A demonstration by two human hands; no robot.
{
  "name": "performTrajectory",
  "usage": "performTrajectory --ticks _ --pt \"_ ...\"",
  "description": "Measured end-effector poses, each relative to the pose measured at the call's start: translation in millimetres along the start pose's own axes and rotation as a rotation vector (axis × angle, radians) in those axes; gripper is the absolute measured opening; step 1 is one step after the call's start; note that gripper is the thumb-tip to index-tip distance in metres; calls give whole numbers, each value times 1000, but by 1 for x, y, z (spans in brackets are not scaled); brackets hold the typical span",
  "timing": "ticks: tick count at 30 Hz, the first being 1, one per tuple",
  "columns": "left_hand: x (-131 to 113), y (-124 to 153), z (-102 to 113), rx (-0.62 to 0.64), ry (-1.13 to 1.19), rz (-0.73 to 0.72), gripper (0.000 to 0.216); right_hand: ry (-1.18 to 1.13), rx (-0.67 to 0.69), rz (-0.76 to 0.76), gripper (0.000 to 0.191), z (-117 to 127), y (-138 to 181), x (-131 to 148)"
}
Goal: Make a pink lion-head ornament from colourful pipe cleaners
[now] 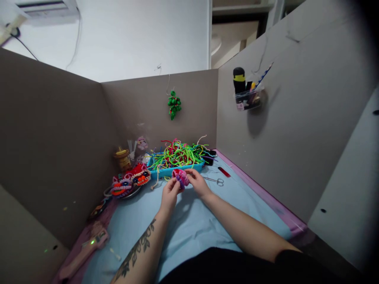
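Between the two hands, just on the near side of the blue tray, sits the pink-and-purple pipe-cleaner piece. The left hand pinches its left side and the right hand its right, both equally close, fingers closed on it.

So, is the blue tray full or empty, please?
Full: the blue tray is heaped with coloured pipe cleaners, some overhanging its rim.

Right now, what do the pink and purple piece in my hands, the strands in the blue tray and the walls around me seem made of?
Pink and purple piece: fuzzy, matte, probably twisted chenille stems. Strands: thin, neon, kinked and holding their bends, likely the same wire-cored stems. Walls: flat matte grey-brown board creased at the corners, probably cardboard.
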State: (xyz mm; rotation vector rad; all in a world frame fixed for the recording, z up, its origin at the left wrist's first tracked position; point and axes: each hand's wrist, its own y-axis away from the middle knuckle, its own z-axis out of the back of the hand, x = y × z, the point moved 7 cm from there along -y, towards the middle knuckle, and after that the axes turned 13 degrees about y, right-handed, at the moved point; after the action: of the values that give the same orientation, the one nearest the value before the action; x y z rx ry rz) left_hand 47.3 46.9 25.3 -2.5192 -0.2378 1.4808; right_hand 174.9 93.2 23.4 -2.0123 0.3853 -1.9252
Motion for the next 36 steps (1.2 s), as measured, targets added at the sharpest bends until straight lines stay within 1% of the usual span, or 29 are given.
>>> performTrajectory --ticks 2,6,12,17,21,25,29,36 --pt "0 -2 2 -3 -37 -20 31 52 10 43 18 0 1 5" --pt "1 -3 4 9 -88 -70 30 156 -11 140 19 5 6 21" --pt "-14 6 -10 64 -279 -207 21 153 -35 251 16 8 14 43" --pt "-22 11 -16 65 -354 -255 17 194 -42 325 8 8 17 49" --pt "-23 10 -13 42 -301 -256 17 194 -5 324 9 5 16 49" --pt "-21 10 -12 54 -289 -247 17 168 17 302 10 4 16 48" --pt "-22 11 -11 52 -316 -280 16 158 42 288 9 2 17 47" --pt "-24 11 -9 53 -430 -331 13 227 77 340 13 -2 20 50"
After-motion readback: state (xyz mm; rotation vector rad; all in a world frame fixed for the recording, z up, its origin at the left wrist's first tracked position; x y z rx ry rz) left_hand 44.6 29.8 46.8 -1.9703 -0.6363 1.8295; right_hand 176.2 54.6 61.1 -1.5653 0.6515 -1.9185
